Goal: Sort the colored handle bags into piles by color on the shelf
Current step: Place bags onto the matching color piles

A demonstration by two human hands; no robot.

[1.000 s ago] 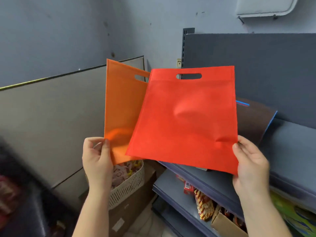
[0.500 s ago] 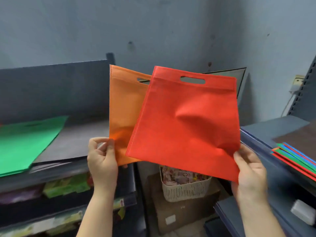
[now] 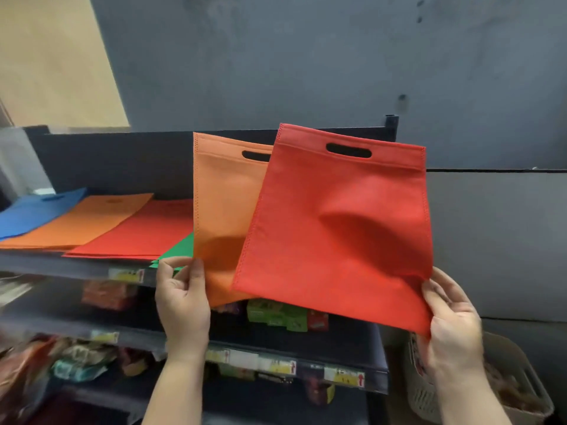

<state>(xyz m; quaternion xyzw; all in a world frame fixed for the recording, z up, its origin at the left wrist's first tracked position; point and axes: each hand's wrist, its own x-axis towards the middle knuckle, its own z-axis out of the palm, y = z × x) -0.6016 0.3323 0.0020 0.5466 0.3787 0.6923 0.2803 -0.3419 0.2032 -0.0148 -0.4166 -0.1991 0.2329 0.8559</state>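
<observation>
Grip: left hand (image 3: 183, 302) pinches the lower corner of the orange bag (image 3: 227, 216); right hand (image 3: 451, 326) pinches the lower right corner of the red bag (image 3: 334, 237); both bags are held upright in front of the shelf (image 3: 76, 265).

Risks, as judged: each bag hangs from a single corner pinch, so limp fabric may fold or slip during placement; the red bag overlaps the orange one and could drag it along; the orange pile (image 3: 82, 222) and red pile (image 3: 147, 231) lie edge to edge, so a careless drop may straddle both. Visibility: the green pile (image 3: 181, 246) shows only a sliver behind the orange bag; the blue pile (image 3: 33, 213) is cut off at the left frame edge; pile depths and lower-shelf goods are blurred and not determinable.
</observation>
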